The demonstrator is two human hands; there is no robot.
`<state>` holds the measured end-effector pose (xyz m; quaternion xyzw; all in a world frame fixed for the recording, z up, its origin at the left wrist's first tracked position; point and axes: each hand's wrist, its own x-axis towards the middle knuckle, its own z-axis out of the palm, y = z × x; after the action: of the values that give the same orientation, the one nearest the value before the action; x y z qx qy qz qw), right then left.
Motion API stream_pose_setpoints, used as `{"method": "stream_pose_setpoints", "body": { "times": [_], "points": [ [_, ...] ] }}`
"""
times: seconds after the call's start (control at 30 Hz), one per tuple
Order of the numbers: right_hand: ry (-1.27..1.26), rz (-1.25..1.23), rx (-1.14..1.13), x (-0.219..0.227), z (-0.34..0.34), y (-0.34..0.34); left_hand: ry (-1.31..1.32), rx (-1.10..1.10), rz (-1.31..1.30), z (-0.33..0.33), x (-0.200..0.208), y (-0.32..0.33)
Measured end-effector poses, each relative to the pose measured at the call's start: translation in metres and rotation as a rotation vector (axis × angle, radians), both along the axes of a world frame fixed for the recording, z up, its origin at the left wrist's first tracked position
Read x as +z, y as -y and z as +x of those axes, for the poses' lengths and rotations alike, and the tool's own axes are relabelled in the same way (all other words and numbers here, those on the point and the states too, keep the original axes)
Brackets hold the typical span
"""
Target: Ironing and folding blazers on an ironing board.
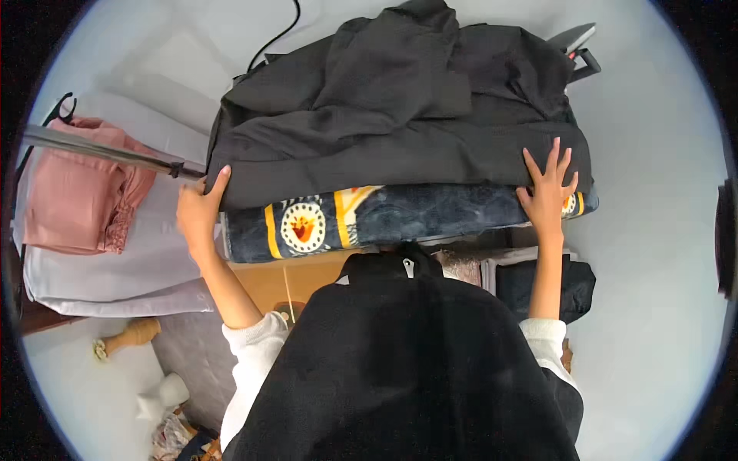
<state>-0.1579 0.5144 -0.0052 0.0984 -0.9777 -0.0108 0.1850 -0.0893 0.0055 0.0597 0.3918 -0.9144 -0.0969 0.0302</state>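
A dark grey garment lies spread and partly bunched over a navy blanket with yellow and cream patterns. The blanket covers a raised, board-like surface. At the garment's left edge, my left hand has its thumb on top of the cloth and its other fingers tucked at the side, partly hidden. Fingers spread, my right hand rests flat on the garment's near right edge and holds nothing. Behind the cloth at the far right, an iron shows in part.
Left of the board, a folded pink garment lies on a pale padded surface beneath a metal rail. A black cord runs up behind the board. Dark folded cloth sits below at right. A wooden vase lies lower left.
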Motion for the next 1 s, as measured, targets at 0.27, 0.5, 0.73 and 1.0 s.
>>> {"method": "stream_pose_setpoints", "body": {
  "times": [0.27,0.5,0.73,1.0],
  "points": [
    [-0.112,0.080,-0.370,-0.022,-0.022,-0.065,-0.419,-0.713,-0.478,0.012,-0.038,-0.030],
    [-0.420,0.104,-0.245,-0.003,-0.033,-0.078,-0.177,-0.628,-0.552,0.011,-0.054,-0.037],
    [-0.142,0.157,-0.278,-0.018,-0.038,-0.090,-0.460,-0.667,-0.605,-0.002,-0.051,-0.034],
    [-0.168,0.141,-0.371,-0.002,0.017,-0.090,-0.401,-0.585,-0.612,0.057,-0.025,-0.041]
  ]
}}
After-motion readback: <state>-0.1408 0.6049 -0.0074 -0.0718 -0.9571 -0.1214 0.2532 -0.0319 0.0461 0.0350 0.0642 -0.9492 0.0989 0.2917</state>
